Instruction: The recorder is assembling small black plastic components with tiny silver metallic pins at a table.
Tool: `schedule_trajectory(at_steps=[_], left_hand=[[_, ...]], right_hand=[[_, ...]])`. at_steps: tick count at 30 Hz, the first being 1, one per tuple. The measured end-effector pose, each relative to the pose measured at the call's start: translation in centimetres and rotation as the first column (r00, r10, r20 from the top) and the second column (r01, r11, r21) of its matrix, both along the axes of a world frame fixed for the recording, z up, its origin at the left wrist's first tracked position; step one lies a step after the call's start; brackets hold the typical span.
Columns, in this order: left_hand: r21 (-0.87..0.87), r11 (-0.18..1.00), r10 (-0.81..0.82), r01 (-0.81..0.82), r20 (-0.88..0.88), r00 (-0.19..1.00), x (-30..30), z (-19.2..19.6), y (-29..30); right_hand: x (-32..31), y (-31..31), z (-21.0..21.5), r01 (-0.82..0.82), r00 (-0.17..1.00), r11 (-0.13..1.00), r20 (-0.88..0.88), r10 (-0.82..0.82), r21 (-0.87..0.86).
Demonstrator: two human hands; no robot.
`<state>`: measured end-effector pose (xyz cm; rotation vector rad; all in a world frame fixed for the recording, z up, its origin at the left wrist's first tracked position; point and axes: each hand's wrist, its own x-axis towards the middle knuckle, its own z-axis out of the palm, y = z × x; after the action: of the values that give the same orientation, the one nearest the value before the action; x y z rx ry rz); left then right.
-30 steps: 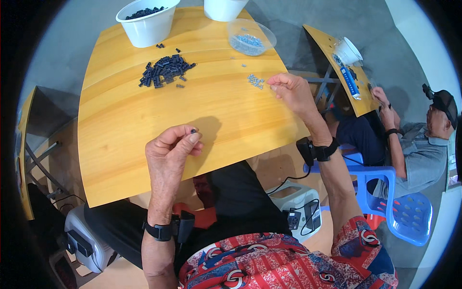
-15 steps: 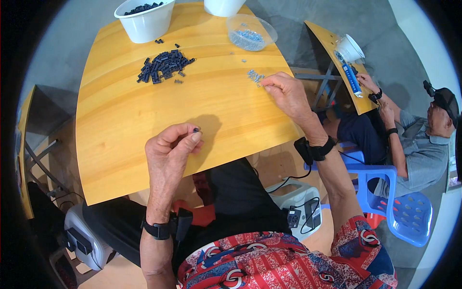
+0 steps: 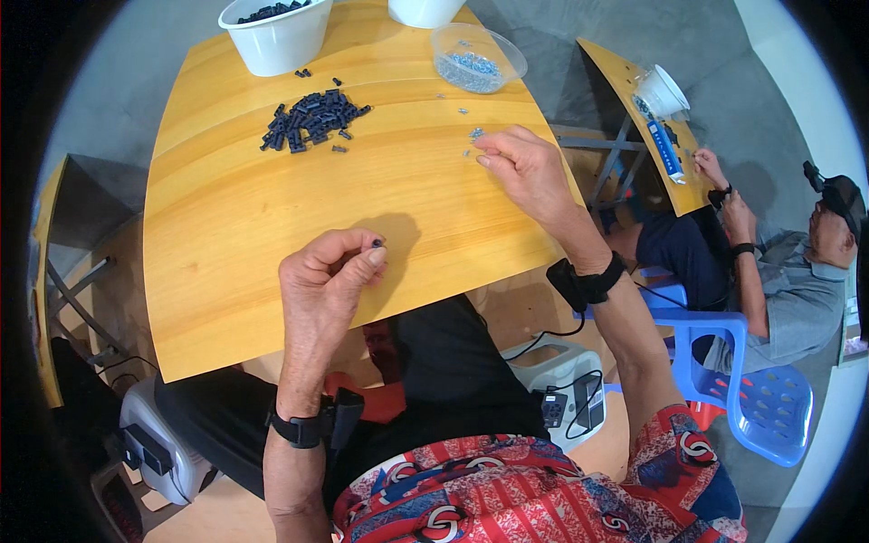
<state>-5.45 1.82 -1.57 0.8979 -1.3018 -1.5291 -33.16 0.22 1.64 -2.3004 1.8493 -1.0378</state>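
Note:
Over the table's near edge, my left hand (image 3: 328,276) is closed in a pinch, with the end of a small black plastic piece (image 3: 377,243) showing between thumb and forefinger. The rest of that piece is hidden by the fingers. My right hand (image 3: 532,179) is at the table's right side, thumb and fingertips pressed together; what they hold, if anything, cannot be made out. Small silvery screw-like pieces (image 3: 476,133) lie beside its fingertips, partly covered by the hand. Farther back on the left, short black plastic pieces (image 3: 317,119) form a loose pile.
On the wooden table (image 3: 235,235), a white tub (image 3: 282,45) of black pieces stands at the back left. A clear plastic bowl (image 3: 509,72) holds silvery pieces; another white tub (image 3: 425,13) is behind it. To the right, a person (image 3: 778,271) sits at another table near a blue chair (image 3: 769,398).
My right hand has shifted slightly left, its fingertips drawing away from the silvery pieces and covering some of them. My left hand keeps its pinch on the black piece.

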Motion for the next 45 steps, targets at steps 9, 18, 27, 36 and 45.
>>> schedule_trajectory(at_steps=[9,18,27,36,45], left_hand=[[0.030,1.000,-0.004,0.004,0.013,1.000,0.0,0.2,0.1],[0.023,1.000,-0.007,0.006,0.039,0.999,-0.1,0.5,0.1],[0.034,0.999,-0.018,0.018,0.013,1.000,0.1,0.4,0.1],[0.046,0.998,-0.045,0.045,0.013,0.999,0.4,0.5,0.0],[0.035,0.998,-0.045,0.045,-0.006,0.999,0.7,0.6,-0.1]], right_hand=[[0.6,-1.2,-1.0,-0.042,0.956,0.999,-0.291,0.048,0.027],[1.7,-0.3,-0.8,-0.088,0.902,0.996,-0.426,0.070,-0.023],[2.5,-0.2,-1.6,-0.087,0.975,0.996,-0.202,0.088,0.013],[7.9,2.5,1.6,-0.350,0.551,0.851,0.821,-0.151,0.392],[11.6,4.0,0.2,-0.428,0.347,0.861,0.930,-0.125,0.275]])
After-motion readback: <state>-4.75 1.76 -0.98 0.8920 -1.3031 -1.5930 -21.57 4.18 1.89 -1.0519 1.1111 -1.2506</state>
